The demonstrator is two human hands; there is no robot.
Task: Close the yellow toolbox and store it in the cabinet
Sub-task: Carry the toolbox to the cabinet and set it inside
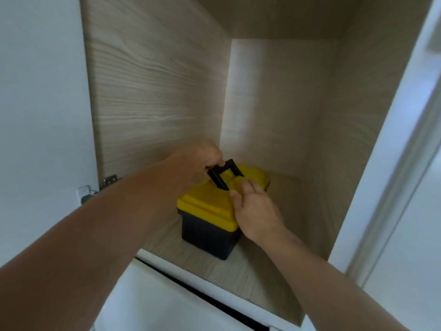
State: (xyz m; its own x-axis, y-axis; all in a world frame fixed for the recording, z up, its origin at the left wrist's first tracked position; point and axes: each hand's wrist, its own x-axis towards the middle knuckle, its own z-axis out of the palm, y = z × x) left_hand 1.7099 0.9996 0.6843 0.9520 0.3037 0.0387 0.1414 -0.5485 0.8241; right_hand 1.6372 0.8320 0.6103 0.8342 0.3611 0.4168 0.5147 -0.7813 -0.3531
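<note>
Pale wood-grain laminate lines the one open cabinet (152,91) that is seen, on its left wall, back, right wall and shelf floor. One toolbox (210,218) is stood on that shelf floor, toward the near middle, with its yellow lid (207,204) shut down over a black body. One black handle (225,174) is raised upright above the lid. Two bare hands are counted. The left hand (207,157) is reached in from the near left, and its fingers are clenched around the far-left end of the handle. The right hand (256,211) is laid against the right side of the lid, with its fingers loosely spread and pressed flat on the yellow plastic, nothing being enclosed by them. No brand, label or writing can be read on the toolbox or the cabinet; the picture is somewhat blurred. One metal hinge (109,181) is fixed at the lower left edge of the cabinet. White panels are seen to the left, below the shelf edge, and on the right, where a white door edge (391,163) is stood.
</note>
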